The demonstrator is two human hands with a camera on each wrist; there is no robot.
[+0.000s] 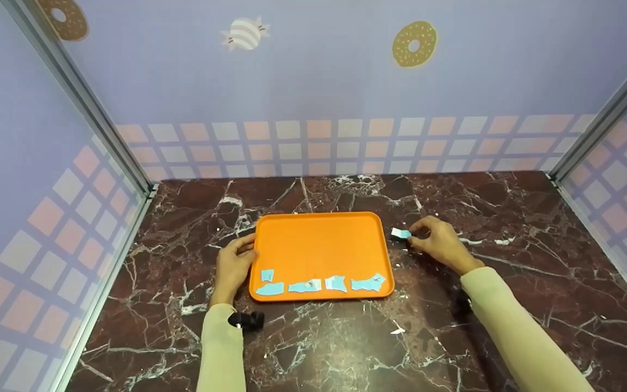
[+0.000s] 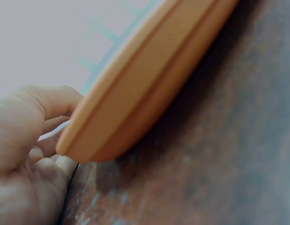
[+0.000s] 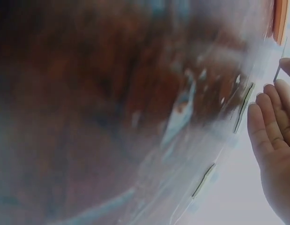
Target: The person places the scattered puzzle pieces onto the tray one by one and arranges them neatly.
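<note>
The left hand (image 1: 232,267) is grasping the tray (image 1: 313,245) at 9 o'clock; the right hand (image 1: 442,243) is pinching a scrap (image 1: 400,233) in its grip just beyond the tray's 3 o'clock edge; more scraps (image 1: 368,283) are lying towards its 6 o'clock side

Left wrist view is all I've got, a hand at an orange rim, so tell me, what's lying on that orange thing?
Observer: Torn blue paper pieces lie in a row along the near edge of the orange tray.
Operator: Is any piece out of that row?
Observer: One small piece sits just behind the leftmost one.
Operator: Anything happening off to the right?
Observer: The right hand pinches a blue-and-white scrap just outside the tray's right edge.
</note>
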